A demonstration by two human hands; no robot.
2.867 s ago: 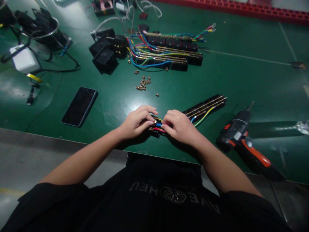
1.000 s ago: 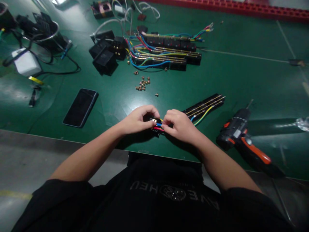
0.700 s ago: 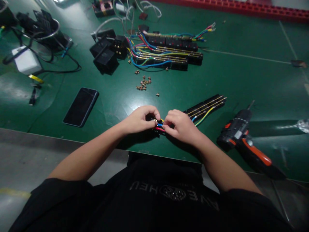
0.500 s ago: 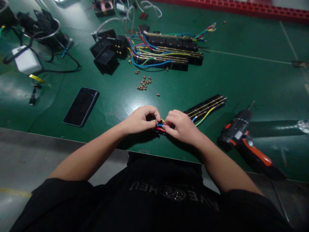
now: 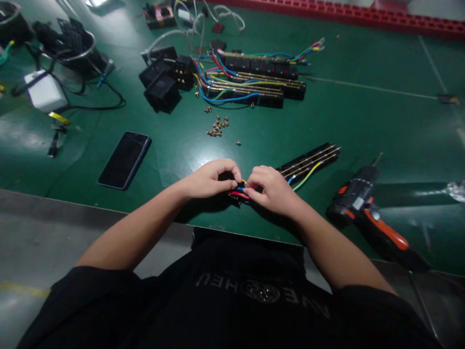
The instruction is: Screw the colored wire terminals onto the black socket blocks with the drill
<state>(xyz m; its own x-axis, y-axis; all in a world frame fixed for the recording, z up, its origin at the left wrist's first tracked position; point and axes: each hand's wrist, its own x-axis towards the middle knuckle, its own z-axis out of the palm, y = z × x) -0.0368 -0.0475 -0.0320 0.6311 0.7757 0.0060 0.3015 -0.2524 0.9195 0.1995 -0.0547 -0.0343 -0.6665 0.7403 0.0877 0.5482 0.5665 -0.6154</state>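
A long black strip [image 5: 308,162] with brass bars lies slantwise near the table's front edge, its near end under my hands. Red, blue and yellow wires come together there; the red wire [image 5: 240,194] shows between the hands. My left hand [image 5: 212,179] is closed at that end, thumb and forefinger bent towards each other. What they pinch is too small to make out. From the other side my right hand [image 5: 272,189] is closed, its fingertips pinching the blue wire [image 5: 240,188]. Farther along, blue and yellow-green wires [image 5: 307,177] run beside the strip.
Loose brass screws [image 5: 218,126] lie ahead of my hands. Behind them are wired strips [image 5: 254,89] and black housings [image 5: 162,89]. A phone [image 5: 124,160] lies left, a power drill [image 5: 366,208] right. Farther left are a white adapter [image 5: 45,92] and cables.
The view has shifted slightly. My hands stay at the strip's near end, with the fingertips a little closer together over the blue wire.
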